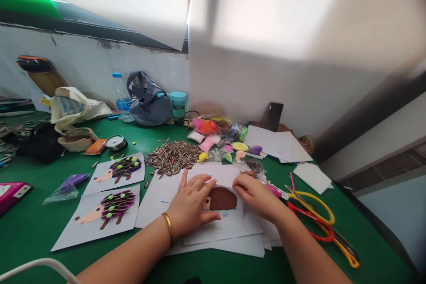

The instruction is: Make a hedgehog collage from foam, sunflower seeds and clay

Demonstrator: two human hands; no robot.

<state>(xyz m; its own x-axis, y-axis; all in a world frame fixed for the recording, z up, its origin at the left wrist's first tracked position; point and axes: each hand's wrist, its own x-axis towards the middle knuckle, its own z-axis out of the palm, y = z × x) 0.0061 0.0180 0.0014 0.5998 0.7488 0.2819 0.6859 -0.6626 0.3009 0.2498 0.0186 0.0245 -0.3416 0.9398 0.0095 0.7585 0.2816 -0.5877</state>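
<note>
A sheet of white paper lies on a stack of sheets before me. On it is a hedgehog shape with a flat brown body, an eye and blue-drawn legs below. My left hand, with a gold bangle, rests on the sheet with fingers spread, covering most of the hedgehog's face. At the body's upper right edge my right hand is closed in a pinch. Whatever its fingertips hold, if anything, is hidden. A bit of brown material shows just behind that hand.
Two finished-looking hedgehog pictures lie left, beside a sunflower seed pile. Colourful clay packets sit behind the paper. Scissors with red and yellow handles lie right. A bottle, blue bag and cup stand along the wall.
</note>
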